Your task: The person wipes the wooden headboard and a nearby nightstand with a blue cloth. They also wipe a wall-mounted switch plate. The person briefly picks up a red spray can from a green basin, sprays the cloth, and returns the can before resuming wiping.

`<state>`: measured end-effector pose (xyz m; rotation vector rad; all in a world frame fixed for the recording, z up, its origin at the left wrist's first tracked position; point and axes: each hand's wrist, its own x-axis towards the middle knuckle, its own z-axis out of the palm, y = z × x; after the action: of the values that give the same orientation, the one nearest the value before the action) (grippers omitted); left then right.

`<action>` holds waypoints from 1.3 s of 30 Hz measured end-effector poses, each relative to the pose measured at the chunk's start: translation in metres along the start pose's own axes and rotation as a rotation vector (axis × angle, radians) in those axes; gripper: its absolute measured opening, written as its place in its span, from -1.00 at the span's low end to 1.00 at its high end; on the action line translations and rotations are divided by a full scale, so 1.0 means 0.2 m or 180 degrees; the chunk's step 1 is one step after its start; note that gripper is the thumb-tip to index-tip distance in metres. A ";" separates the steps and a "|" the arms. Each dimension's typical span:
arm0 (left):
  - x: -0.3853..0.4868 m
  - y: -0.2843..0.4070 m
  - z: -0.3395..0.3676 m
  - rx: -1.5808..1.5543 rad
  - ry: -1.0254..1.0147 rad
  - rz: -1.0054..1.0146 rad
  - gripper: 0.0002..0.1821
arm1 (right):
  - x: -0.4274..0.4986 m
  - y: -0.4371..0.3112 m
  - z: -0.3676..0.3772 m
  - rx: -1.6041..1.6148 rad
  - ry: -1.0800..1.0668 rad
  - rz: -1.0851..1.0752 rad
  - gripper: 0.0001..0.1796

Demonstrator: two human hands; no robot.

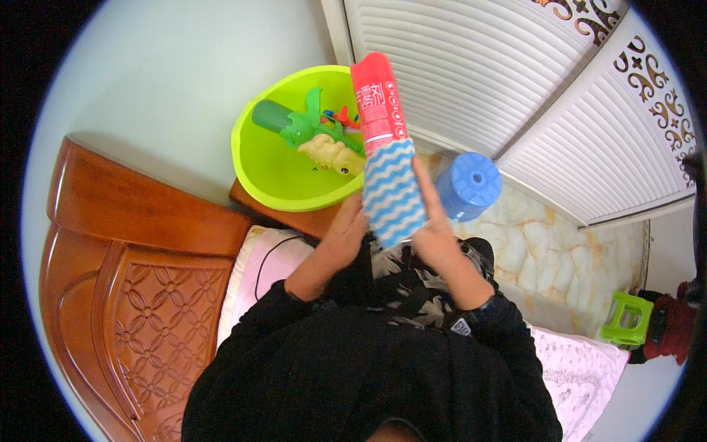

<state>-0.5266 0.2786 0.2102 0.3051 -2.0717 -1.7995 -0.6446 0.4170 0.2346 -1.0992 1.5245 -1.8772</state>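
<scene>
In front of me a red aerosol can (375, 105) with white writing is held up, its upper part bare. A blue-and-white cloth with wavy stripes (395, 193) covers the lower part, slightly blurred. My right hand (436, 226) grips the cloth along its right edge, index finger stretched up the side. On the other side, my left hand (349, 224) holds the cloth's left edge; its fingertips are hidden behind it.
A lime-green basin (265, 182) stands on a brown wooden surface (315, 221), holding a green toy water gun (301, 130) and a cream-coloured toy (328, 154). To the right are a blue water-cooler bottle (469, 185), white louvred doors (458, 66) and a green stool (627, 319). A carved wooden headboard (171, 309) is at left.
</scene>
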 end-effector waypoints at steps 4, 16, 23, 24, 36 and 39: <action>0.06 0.20 -0.21 0.2922 0.0917 0.1189 -0.23 | -0.01 -0.07 -0.18 0.1163 -0.0155 0.1151 -0.34; 0.10 0.35 -0.41 0.4103 -0.1613 0.1037 -0.19 | -0.08 -0.09 -0.27 0.0349 -0.0825 0.1270 -0.50; -0.07 0.20 -0.32 0.2792 -0.1058 -0.0218 -0.23 | -0.13 -0.16 -0.10 -0.3635 -0.0696 -0.1128 -0.46; -0.07 0.19 -0.30 0.2626 -0.1051 -0.0405 -0.23 | -0.10 -0.14 -0.07 -0.3777 -0.0442 -0.1261 -0.43; -0.11 0.14 -0.13 0.1626 -0.0968 -0.1041 -0.18 | 0.18 -0.12 -0.21 -0.3647 -0.0043 -0.1429 -0.41; -0.10 0.14 -0.11 0.1625 -0.0727 -0.1014 -0.19 | 0.18 -0.05 -0.19 -0.2998 0.0545 -0.1286 -0.36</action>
<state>-0.4965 0.2717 0.2375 0.6215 -2.7680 -1.4871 -0.6935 0.4138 0.2526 -1.7699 2.5578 -1.4769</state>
